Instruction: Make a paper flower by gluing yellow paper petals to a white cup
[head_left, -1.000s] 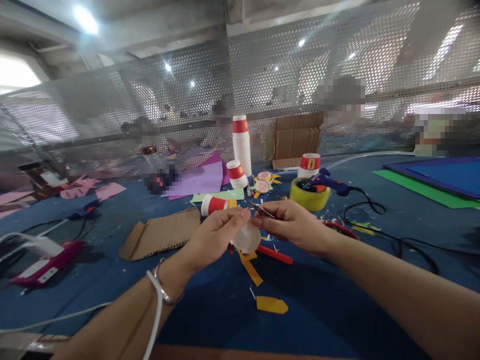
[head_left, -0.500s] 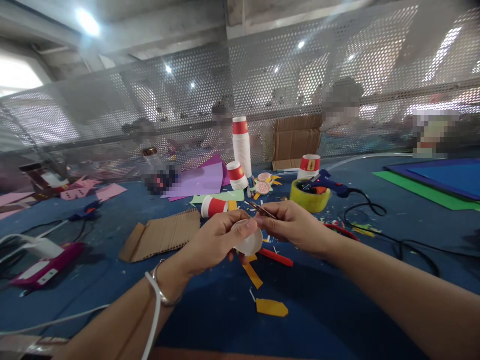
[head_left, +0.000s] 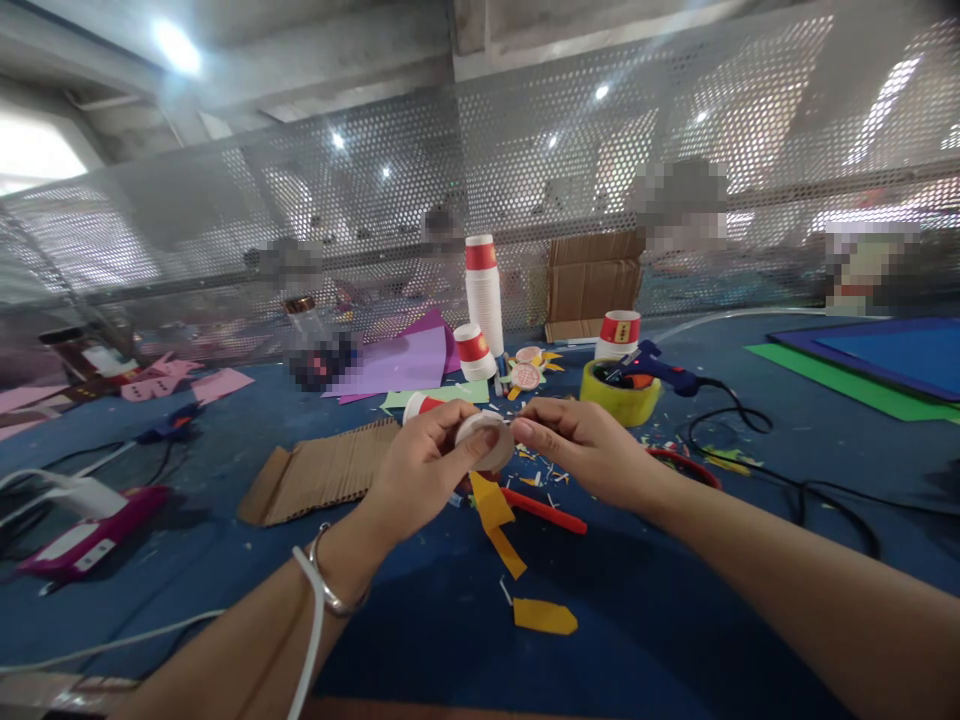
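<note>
Lying nearest on the blue desk (head_left: 420, 630) is a yellow paper cutout (head_left: 545, 615), just in front of the white paper cup (head_left: 487, 438). Both hands are curled narrowly on that cup and hold it above the desk. The left hand (head_left: 420, 468) pinches one side with thumb and fingers, and the right hand (head_left: 592, 450) grips the other with its fingertips. A yellow paper strip (head_left: 491, 503) hangs under the cup. Left of the cup lies corrugated cardboard (head_left: 322, 470). Beyond it to the right sits a yellow tape roll (head_left: 619, 398) with a blue glue gun (head_left: 661, 368). Farther behind the cup stands a stack of cups (head_left: 484, 292).
</note>
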